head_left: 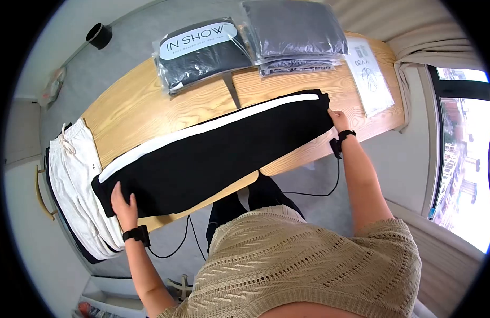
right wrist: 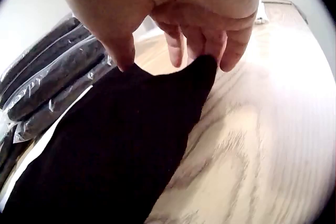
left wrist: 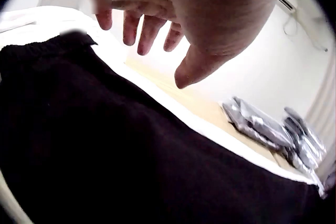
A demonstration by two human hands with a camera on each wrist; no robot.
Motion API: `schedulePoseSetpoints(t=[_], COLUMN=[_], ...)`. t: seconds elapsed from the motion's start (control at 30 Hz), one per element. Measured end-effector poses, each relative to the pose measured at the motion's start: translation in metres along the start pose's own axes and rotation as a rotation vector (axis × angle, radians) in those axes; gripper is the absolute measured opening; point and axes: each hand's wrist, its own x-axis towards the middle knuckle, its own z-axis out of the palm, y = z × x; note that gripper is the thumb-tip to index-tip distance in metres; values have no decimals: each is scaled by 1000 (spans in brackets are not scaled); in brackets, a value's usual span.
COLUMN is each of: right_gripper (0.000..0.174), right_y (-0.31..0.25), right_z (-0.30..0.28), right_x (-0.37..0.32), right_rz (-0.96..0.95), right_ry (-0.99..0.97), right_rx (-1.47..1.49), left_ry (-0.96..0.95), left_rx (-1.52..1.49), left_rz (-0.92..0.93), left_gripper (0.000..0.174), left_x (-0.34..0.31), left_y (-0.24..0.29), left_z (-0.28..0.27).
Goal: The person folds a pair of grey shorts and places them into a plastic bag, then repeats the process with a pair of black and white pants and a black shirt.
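Note:
Folded lengthwise, a pair of black pants (head_left: pixel 218 153) with a white side stripe (head_left: pixel 213 127) lies across the table. My left hand (head_left: pixel 124 204) is at their waistband end, fingers straight and spread. In the left wrist view that hand (left wrist: pixel 173 24) hovers close over the black cloth (left wrist: pixel 121 140), holding nothing. At the leg-hem end my right hand (head_left: pixel 339 121) grips the edge of the pants. The right wrist view shows the hem (right wrist: pixel 202 69) raised at the fingertips of that hand (right wrist: pixel 168 14), with the thumb on the other side.
White drawstring pants (head_left: pixel 80 180) lie at the table's left end, over dark cloth. Behind the black pants sit a bagged garment labelled IN SHOW (head_left: pixel 202 55) and a stack of bagged grey garments (head_left: pixel 295 32). A flat white printed packet (head_left: pixel 369 79) lies on the wooden table (head_left: pixel 133 95).

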Motion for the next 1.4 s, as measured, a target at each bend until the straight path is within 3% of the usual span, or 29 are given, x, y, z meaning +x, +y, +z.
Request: schedulePoseSetpoints(t=[0.07, 0.13, 0.17, 0.27, 0.33, 0.47, 0.53, 0.6, 0.63, 0.67, 0.73, 0.77, 0.83, 0.97, 1.03, 1.07, 1.13, 1.2, 1.27, 1.3, 1.33, 1.4], right_gripper=[52, 55, 55, 54, 51, 50, 48, 44, 38, 38, 32, 32, 28, 27, 28, 28, 29, 37, 53, 64, 64, 67], right_y=[-13, -24, -27, -26, -15, -45, -33, -32, -27, -41, -61, -59, -56, -60, -64, -61, -50, -55, -60, -54, -52, -54], right_z=[10, 3, 3, 6, 11, -33, -27, -15, -11, -21, -34, -32, -27, -26, -25, -17, 4, -8, -19, -21, -22, -26], right_x=[-7, 7, 8, 12, 15, -18, -2, 14, 20, 17, 15, 17, 20, 21, 21, 27, 42, 38, 37, 34, 32, 22], right_rz=[-21, 83, 79, -42, -284, -313, -325, -458, -486, -487, -334, -335, -580, -545, -422, -420, -503, -465, -260, -247, -250, -85], right_ry=[126, -189, -197, -162, -188, -81, -85, -184, -27, -33, -297, -300, -115, -252, -364, -365, -195, -283, -191, -131, -135, -331], right_rx=[24, -33, -21, 15, 130, -185, -76, 306, 208, 214, -95, -90, 69, 391, 817, 819, 456, 558, 115, 38, 35, -121], left_ry=[-2, -93, -141, -284, -373, -351, -356, -350, -346, -350, -354, -379, -401, -435, -434, -434, -435, -438, -450, -460, -461, -461], left_rx=[12, -25, -34, -67, -52, 49, 74, 30, 37, 9, -13, -18, -19, -69, -71, -78, -82, -68, -67, -70, -72, -53], left_rz=[113, 144, 141, 103, -32, -116, -154, -217, -220, -226, -231, -238, -246, -296, -301, -293, -285, -283, -302, -329, -335, -337], left_gripper=[66, 67, 68, 75, 81, 90, 93, 94, 94, 92, 91, 90, 89, 88, 88, 88, 88, 90, 91, 92, 92, 93], left_x=[-19, -37, -46, -69, -79, -94, -94, -94, -93, -93, -92, -90, -88, -87, -85, -85, -87, -86, -84, -84, -85, -85], left_y=[34, 77, 95, 149, 180, 195, 204, 206, 205, 203, 195, 192, 189, 190, 188, 188, 188, 184, 186, 188, 190, 191], left_z=[13, 22, 32, 62, 79, 115, 119, 121, 122, 124, 128, 128, 130, 130, 132, 132, 134, 136, 136, 136, 136, 137])
